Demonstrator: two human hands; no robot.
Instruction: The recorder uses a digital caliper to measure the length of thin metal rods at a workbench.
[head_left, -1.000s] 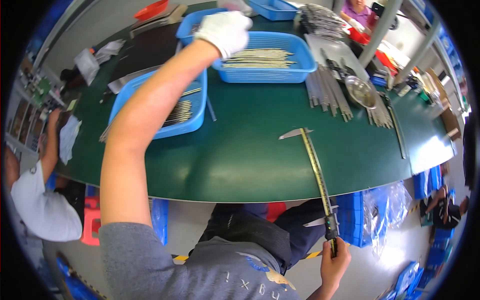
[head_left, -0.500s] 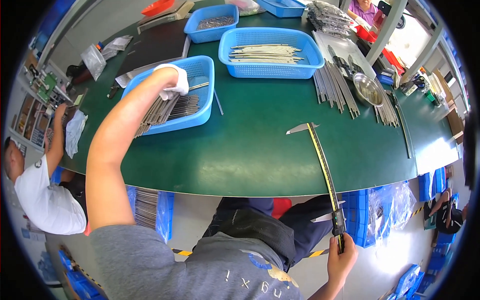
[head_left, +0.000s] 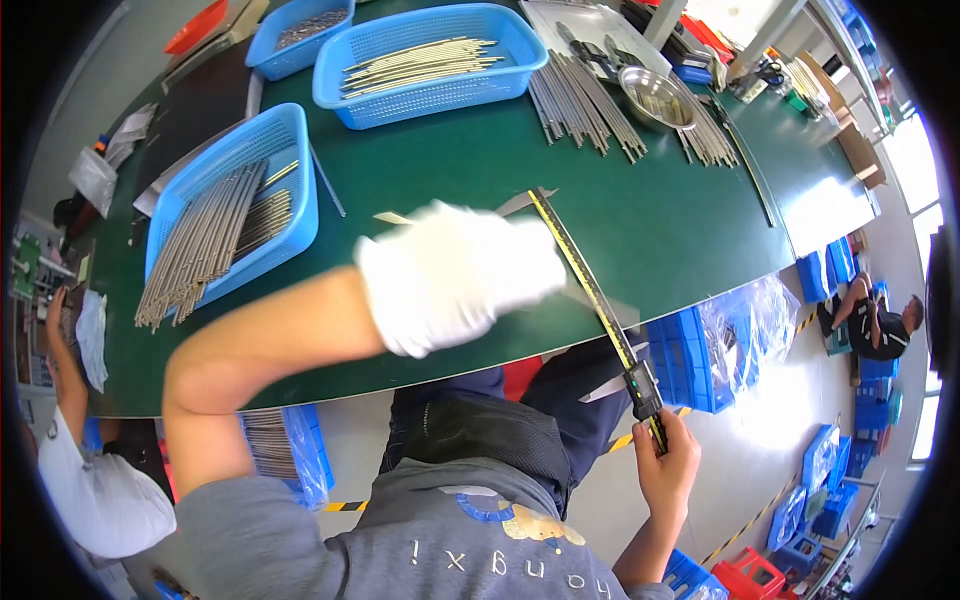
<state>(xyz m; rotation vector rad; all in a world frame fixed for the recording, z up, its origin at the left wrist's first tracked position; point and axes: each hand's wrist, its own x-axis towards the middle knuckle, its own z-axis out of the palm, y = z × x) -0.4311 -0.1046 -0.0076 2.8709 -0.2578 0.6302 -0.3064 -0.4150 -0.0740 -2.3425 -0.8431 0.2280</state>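
The caliper [head_left: 588,285] reaches across the near edge of the green table [head_left: 420,160], its long axis slanting from far left to near right, its jaws well apart. The bare right hand [head_left: 668,462] grips its near end. The gloved left hand [head_left: 460,275] is just left of the beam, closer to the far end; a pale tip [head_left: 392,217] shows past it, but blur leaves its grip unclear. Farther left, metal rods [head_left: 205,240] in a blue basket [head_left: 308,180] slant the opposite way.
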